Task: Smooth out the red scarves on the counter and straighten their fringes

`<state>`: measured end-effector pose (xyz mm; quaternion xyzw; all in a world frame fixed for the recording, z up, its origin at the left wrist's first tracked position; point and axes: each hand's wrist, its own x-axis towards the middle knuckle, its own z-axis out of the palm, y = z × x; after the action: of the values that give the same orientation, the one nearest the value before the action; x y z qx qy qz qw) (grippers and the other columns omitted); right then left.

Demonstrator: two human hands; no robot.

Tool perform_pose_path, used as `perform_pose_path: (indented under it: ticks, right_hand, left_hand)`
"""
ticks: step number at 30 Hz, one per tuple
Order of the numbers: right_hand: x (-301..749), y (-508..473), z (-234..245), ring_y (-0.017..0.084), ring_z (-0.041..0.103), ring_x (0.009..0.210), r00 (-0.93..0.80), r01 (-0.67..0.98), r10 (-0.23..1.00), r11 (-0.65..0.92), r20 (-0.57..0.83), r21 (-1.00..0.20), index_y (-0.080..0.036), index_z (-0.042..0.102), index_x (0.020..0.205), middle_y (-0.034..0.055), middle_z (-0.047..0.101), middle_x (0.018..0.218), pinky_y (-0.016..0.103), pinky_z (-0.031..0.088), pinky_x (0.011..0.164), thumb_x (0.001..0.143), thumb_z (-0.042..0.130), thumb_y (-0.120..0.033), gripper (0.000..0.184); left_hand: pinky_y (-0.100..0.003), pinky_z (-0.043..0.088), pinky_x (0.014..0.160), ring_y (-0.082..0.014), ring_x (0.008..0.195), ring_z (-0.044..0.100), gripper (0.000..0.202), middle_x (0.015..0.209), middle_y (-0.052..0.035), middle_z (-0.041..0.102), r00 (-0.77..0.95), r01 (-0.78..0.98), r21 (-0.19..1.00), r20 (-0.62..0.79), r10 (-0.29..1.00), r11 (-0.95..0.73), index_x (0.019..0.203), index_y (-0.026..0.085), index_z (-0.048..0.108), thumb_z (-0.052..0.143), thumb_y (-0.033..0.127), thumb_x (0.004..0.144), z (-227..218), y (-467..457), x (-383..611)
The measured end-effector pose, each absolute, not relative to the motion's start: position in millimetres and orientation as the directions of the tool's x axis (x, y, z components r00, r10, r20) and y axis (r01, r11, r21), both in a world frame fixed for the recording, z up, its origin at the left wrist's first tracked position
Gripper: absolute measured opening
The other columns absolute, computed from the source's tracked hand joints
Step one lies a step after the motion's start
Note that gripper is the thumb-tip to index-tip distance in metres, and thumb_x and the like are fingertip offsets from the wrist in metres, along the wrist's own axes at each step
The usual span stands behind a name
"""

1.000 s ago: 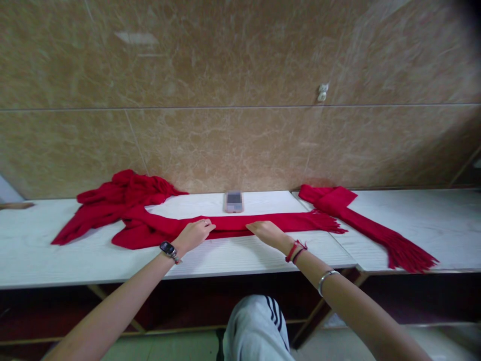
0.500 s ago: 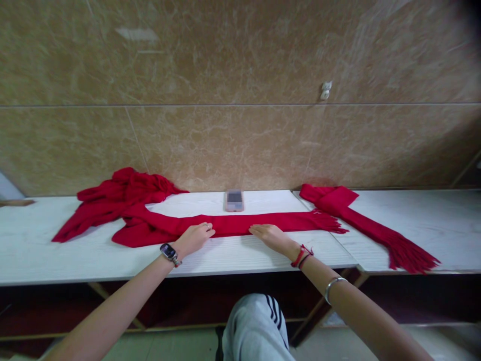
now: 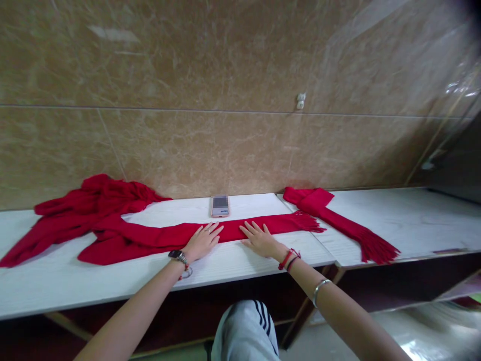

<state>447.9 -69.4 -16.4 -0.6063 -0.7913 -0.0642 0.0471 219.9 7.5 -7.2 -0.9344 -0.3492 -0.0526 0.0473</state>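
"What do you have hold of at the white bench [image 3: 246, 265]?"

"Nothing gripped. My left hand [image 3: 203, 241] lies open, palm down, fingers slightly parted on a long red scarf [image 3: 231, 230]. My right hand [image 3: 260, 241] rests open on the same cloth, farther right, fingers spread, a strip of red showing between the two."

"And where does the scarf lie?"

"Along the middle of the bench, a flattened band running left to right. Its fringe [image 3: 310, 221] points right. The left part is looser and creased, meeting a crumpled red heap [image 3: 99, 200]; I cannot tell where one stops and the other starts."

"What else surrounds you?"

"A phone [image 3: 220, 205] lies on the far side of the scarf, near the brown wall [image 3: 188, 150]. To the right, a second red scarf [image 3: 340, 220], folded over at its far end, trails its tassels [image 3: 378, 246] toward the bench's near edge. I wear a dark-faced watch [image 3: 176, 254] on my left wrist and a silver bangle [image 3: 317, 291] on my right forearm."
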Motion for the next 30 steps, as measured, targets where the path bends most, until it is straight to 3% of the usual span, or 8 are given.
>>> perform_pose_path:
  ticks: [3, 6, 11, 16, 19, 27, 30]
  right_hand:
    - [500, -86, -22, 0.036, 0.022, 0.13, -0.137, 0.984, 0.98, 0.118, 0.143, 0.133, -0.021, 0.031, 0.137, 0.0154, 0.026, 0.143, 0.066, 0.029, 0.091, 0.091, 0.026, -0.046, 0.053]
    - [547, -100, -22, 0.035, 0.031, 0.126, -0.108, 0.982, 0.975, 0.075, 0.194, 0.171, -0.023, 0.041, 0.13, 0.0171, 0.035, 0.138, 0.065, 0.033, 0.088, 0.092, 0.027, -0.041, 0.045]
    - [527, -88, -5, 0.034, 0.031, 0.127, 0.004, 0.994, 0.961, -0.033, 0.276, 0.102, -0.01, 0.039, 0.131, 0.0227, 0.037, 0.136, 0.059, 0.031, 0.094, 0.091, 0.031, -0.04, 0.051]
    - [432, -52, 3, 0.029, 0.023, 0.131, -0.296, 0.952, 0.916, 0.306, 0.271, 0.007, -0.011, 0.028, 0.137, 0.0159, 0.029, 0.142, 0.053, 0.029, 0.099, 0.092, 0.025, -0.043, 0.055]
    - [422, -42, -7, 0.027, 0.027, 0.13, -0.362, 0.931, 0.901, 0.362, 0.238, 0.046, -0.015, 0.032, 0.135, 0.0141, 0.032, 0.141, 0.052, 0.03, 0.099, 0.093, 0.027, -0.039, 0.049]
    - [578, -71, -23, 0.032, 0.033, 0.126, -0.172, 0.957, 0.971, 0.124, 0.168, 0.261, -0.019, 0.054, 0.118, 0.0141, 0.037, 0.138, 0.061, 0.039, 0.085, 0.087, 0.034, -0.01, 0.038]
    - [610, -76, -18, 0.034, 0.038, 0.122, -0.076, 0.961, 0.99, 0.04, 0.122, 0.274, -0.02, 0.057, 0.114, 0.0143, 0.043, 0.134, 0.063, 0.04, 0.082, 0.086, 0.036, -0.011, 0.036]
  left_hand:
    - [-0.042, 0.023, 0.105, -0.02, 0.131, 0.025, 0.045, 0.143, -0.0052, 0.029, 0.759, 0.65, -0.06, 0.104, 0.643, -0.758, 0.136, 0.023, 0.032, 0.025, 0.031, 0.092, -4, 11, 204]
    - [-0.042, 0.023, 0.104, -0.0197, 0.131, 0.025, 0.045, 0.144, -0.0051, 0.028, 0.766, 0.642, -0.057, 0.086, 0.637, -0.765, 0.136, 0.024, 0.032, 0.023, 0.03, 0.092, 0, 13, 188]
    - [-0.042, 0.024, 0.103, -0.0197, 0.132, 0.025, 0.045, 0.144, -0.0053, 0.028, 0.766, 0.643, -0.068, 0.073, 0.639, -0.763, 0.136, 0.023, 0.033, 0.023, 0.029, 0.092, 0, 13, 173]
    - [-0.04, 0.025, 0.103, -0.0183, 0.13, 0.027, 0.046, 0.142, -0.0056, 0.031, 0.757, 0.651, -0.072, 0.135, 0.639, -0.756, 0.137, 0.022, 0.031, 0.023, 0.03, 0.092, -5, 14, 171]
    - [-0.039, 0.025, 0.104, -0.0172, 0.13, 0.028, 0.046, 0.142, -0.0053, 0.032, 0.762, 0.643, -0.08, 0.162, 0.627, -0.761, 0.137, 0.023, 0.031, 0.024, 0.03, 0.092, -9, 17, 167]
    - [-0.038, 0.024, 0.104, -0.0171, 0.13, 0.028, 0.046, 0.142, -0.0043, 0.032, 0.761, 0.643, -0.083, 0.178, 0.624, -0.761, 0.137, 0.023, 0.031, 0.023, 0.031, 0.092, -13, 18, 165]
    - [-0.038, 0.024, 0.104, -0.0178, 0.13, 0.028, 0.045, 0.141, -0.0044, 0.033, 0.76, 0.644, -0.082, 0.188, 0.623, -0.761, 0.136, 0.023, 0.033, 0.024, 0.03, 0.092, -12, 16, 167]
